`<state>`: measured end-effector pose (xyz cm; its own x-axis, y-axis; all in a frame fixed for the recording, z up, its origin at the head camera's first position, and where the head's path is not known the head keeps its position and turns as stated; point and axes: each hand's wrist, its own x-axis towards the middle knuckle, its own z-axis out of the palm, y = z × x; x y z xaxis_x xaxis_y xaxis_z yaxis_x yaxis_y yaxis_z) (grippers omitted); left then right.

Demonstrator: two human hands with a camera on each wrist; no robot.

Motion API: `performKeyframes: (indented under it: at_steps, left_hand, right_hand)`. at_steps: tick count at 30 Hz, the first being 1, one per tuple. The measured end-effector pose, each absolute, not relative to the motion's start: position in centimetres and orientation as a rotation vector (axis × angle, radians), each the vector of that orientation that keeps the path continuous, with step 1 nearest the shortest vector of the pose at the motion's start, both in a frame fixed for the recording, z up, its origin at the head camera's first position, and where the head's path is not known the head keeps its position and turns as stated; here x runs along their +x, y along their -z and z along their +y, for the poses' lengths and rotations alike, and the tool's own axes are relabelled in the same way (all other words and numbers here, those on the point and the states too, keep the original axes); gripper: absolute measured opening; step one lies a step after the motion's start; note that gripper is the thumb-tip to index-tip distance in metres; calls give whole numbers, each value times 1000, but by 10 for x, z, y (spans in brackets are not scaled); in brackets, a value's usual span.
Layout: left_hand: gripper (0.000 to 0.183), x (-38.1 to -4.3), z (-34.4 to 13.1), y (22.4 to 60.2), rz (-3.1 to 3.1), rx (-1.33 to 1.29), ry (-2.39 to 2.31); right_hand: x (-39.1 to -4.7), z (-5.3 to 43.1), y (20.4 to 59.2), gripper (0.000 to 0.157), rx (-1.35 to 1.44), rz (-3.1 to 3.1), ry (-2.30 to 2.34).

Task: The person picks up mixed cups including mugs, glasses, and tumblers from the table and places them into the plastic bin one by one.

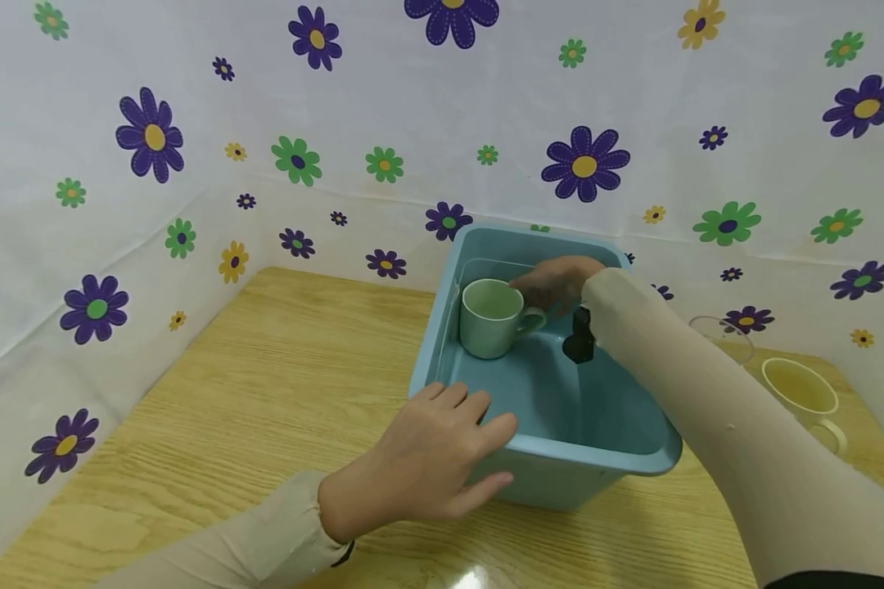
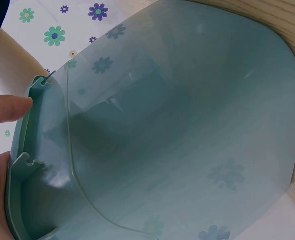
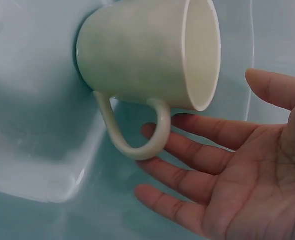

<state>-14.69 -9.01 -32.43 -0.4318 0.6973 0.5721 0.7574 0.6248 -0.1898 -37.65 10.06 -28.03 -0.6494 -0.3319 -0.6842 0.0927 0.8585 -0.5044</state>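
Observation:
A blue plastic bin [image 1: 560,450] stands on the table, with a pale green mug [image 1: 486,327] upright inside near its left wall. My left hand [image 1: 430,458] grips the front-left corner of the bin's rim, fingers over the top and thumb outside. The left wrist view shows the thumb [image 2: 12,107] at the rim, beside the outer wall [image 2: 187,130]. Inside the bin, my right hand [image 3: 252,165] is spread beside the mug. Its fingers are straight, with the fingertips right at the handle [image 3: 160,135], and the thumb stands apart from them.
At the right, partly behind my right sleeve [image 1: 678,368], stands a yellow mug [image 1: 799,384]. A clear round rim [image 1: 729,331] shows close to it. A white flower-print sheet [image 1: 412,98] hangs behind and left of the wooden table [image 1: 265,384].

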Motion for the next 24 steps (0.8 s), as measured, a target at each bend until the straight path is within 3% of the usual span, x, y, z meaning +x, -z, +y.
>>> performKeyframes:
  at_steps: [11, 24]
  left_hand:
    - [35, -146, -89, 325, -2223, -1138, 126]
    - [37, -147, -89, 325, -2222, -1130, 125]
  right_hand:
    - [-373, 101, 265, 68, -188, 2268, 537]
    - [-354, 107, 213, 71, -346, 2250, 502]
